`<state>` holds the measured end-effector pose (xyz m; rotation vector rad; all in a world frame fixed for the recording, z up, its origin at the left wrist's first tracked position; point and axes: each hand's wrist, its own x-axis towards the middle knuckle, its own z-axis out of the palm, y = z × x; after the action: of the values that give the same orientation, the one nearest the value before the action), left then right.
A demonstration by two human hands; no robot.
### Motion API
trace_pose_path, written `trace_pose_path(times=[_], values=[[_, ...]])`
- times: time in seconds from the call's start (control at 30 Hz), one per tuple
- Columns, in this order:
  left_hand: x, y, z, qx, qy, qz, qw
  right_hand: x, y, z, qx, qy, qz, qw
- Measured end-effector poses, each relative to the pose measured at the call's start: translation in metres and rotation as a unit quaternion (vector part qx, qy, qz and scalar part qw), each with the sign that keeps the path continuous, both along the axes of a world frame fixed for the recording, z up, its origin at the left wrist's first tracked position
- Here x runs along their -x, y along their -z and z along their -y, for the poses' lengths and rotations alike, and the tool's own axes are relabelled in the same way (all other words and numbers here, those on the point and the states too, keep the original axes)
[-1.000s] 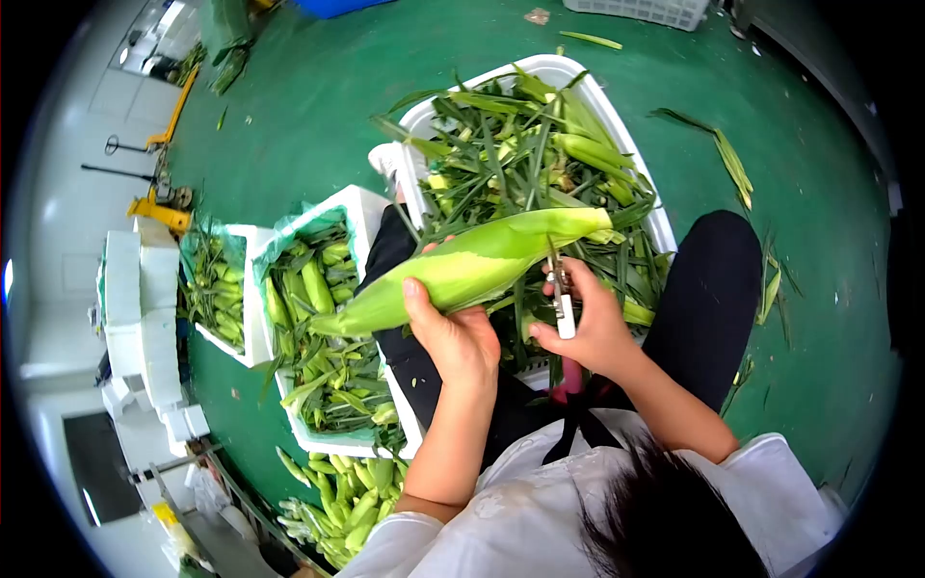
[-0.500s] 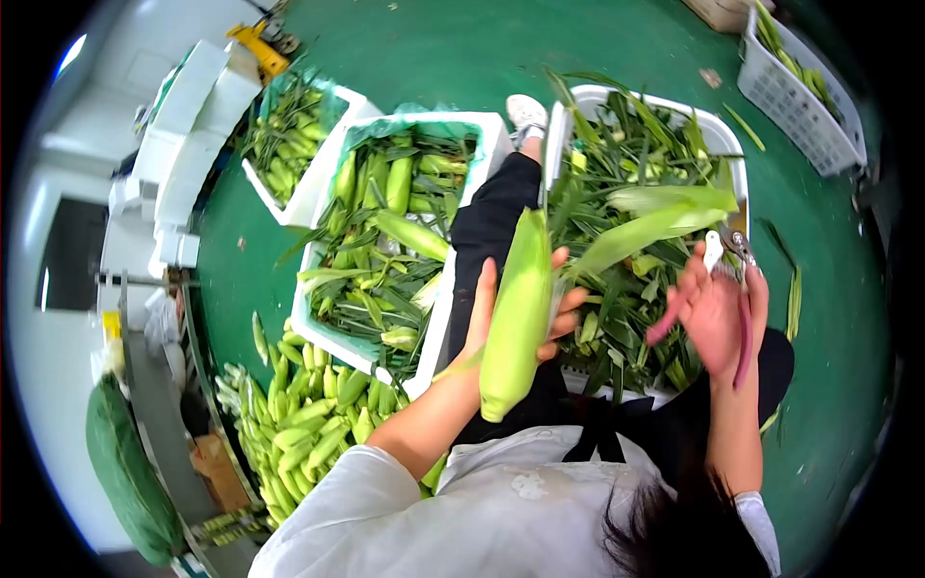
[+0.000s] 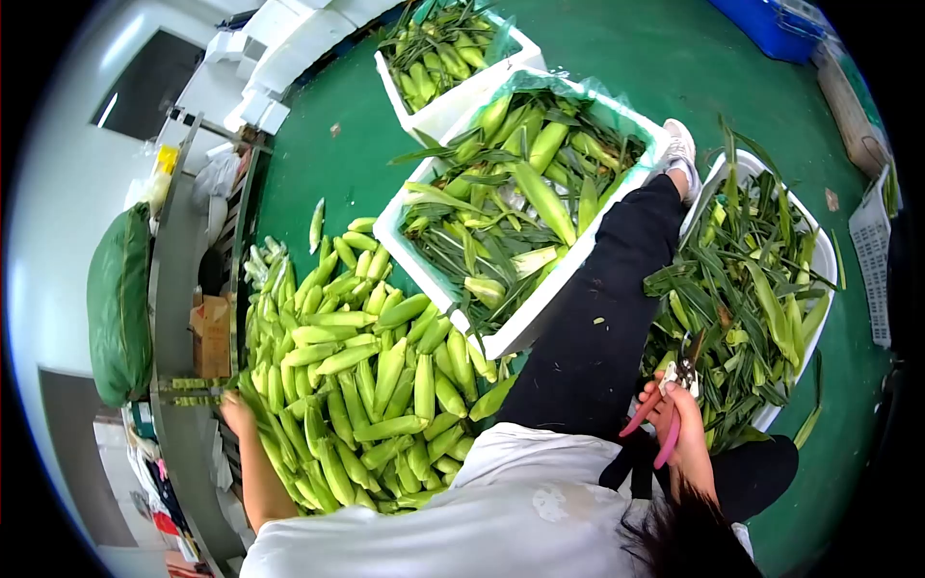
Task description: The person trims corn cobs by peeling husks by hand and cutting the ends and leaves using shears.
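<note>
My right hand (image 3: 672, 409) is closed around pruning shears (image 3: 665, 414) with pink handles. Their metal blades point up over a white tub (image 3: 827, 260) heaped with green corn husks (image 3: 742, 299). Far to the left, my left hand (image 3: 236, 412) reaches to the edge of a big pile of green corn ears (image 3: 376, 385), beside a metal rack (image 3: 171, 318). Its fingers are small and partly hidden, so whether they hold an ear does not show. Between my hands, a white foam box (image 3: 501, 342) lined with green plastic holds unhusked corn and loose leaves.
Another foam box (image 3: 424, 120) with corn stands behind the first. My outstretched leg (image 3: 588, 308) lies between that box and the tub. At the right are a white basket (image 3: 872, 250) and a blue crate (image 3: 761, 24). A stuffed green sack (image 3: 120, 303) leans by the rack.
My left hand has left the front of my body and swung far left to the corn pile; the ear it held is gone from there. The view has turned left. My right hand keeps the shears.
</note>
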<state>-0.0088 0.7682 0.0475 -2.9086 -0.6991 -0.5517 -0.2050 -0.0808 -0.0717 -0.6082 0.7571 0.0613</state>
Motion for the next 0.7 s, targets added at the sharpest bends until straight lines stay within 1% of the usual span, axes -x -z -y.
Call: trace_pose_path(times=[0.03,0.07,0.1,0.13,0.17,0.2,0.23,0.27,0.3,0.33,0.37,0.4,0.43,0.47,0.5,0.53,0.63,0.67,0.7], values=[[-0.009,-0.023,0.062,-0.030,-0.037,0.101,0.994,0.001,0.003,0.000,0.012,-0.001,-0.009,1.000],[-0.033,-0.029,0.112,0.007,0.061,0.197,0.979,0.004,0.006,-0.001,0.024,0.001,-0.018,1.000],[-0.063,-0.024,0.171,0.028,0.139,0.198,0.970,0.007,0.007,-0.002,0.038,0.004,-0.027,0.999],[-0.092,-0.004,0.254,0.039,0.210,0.119,0.970,0.008,0.005,-0.004,0.054,0.005,-0.032,0.998],[-0.111,0.021,0.341,0.040,0.290,0.006,0.956,0.012,0.008,-0.005,0.067,0.008,-0.034,0.997],[-0.113,0.040,0.425,0.035,0.389,-0.102,0.915,0.012,0.006,-0.006,0.073,0.010,-0.042,0.996],[-0.104,0.054,0.502,0.013,0.497,-0.179,0.849,0.013,0.002,-0.009,0.078,0.014,-0.051,0.996],[-0.075,0.030,0.598,0.191,0.607,-0.204,0.744,0.015,0.000,-0.011,0.071,0.013,-0.057,0.996],[-0.061,0.024,0.657,0.359,0.684,-0.220,0.597,0.019,0.002,-0.012,0.055,0.011,-0.057,0.997],[-0.068,0.041,0.689,0.478,0.604,-0.329,0.546,0.024,-0.001,-0.013,0.055,0.011,-0.061,0.997],[-0.089,0.062,0.712,0.576,0.506,-0.430,0.476,0.028,-0.005,-0.015,0.054,0.012,-0.064,0.996],[-0.139,0.111,0.725,0.679,0.391,-0.406,0.470,0.034,-0.009,-0.016,0.053,0.008,-0.066,0.996],[-0.175,0.167,0.736,0.708,0.377,-0.188,0.566,0.044,-0.009,-0.018,0.047,0.016,-0.049,0.998],[-0.218,0.230,0.737,0.529,0.322,0.057,0.783,0.050,-0.010,-0.020,0.057,0.033,-0.045,0.997],[-0.253,0.272,0.737,0.465,0.176,0.114,0.860,0.054,-0.010,-0.024,0.066,0.049,-0.038,0.996],[-0.261,0.282,0.750,0.448,0.069,0.072,0.888,0.055,-0.009,-0.026,0.066,0.070,-0.044,0.994],[-0.273,0.307,0.747,0.459,0.100,-0.019,0.882,0.044,-0.022,-0.023,0.055,0.066,-0.054,0.995],[-0.289,0.324,0.741,0.506,0.123,-0.015,0.853,0.042,-0.027,-0.020,0.037,0.065,-0.056,0.996],[-0.295,0.329,0.736,0.664,0.183,0.055,0.723,0.043,-0.032,-0.020,0.035,0.068,-0.035,0.996]])
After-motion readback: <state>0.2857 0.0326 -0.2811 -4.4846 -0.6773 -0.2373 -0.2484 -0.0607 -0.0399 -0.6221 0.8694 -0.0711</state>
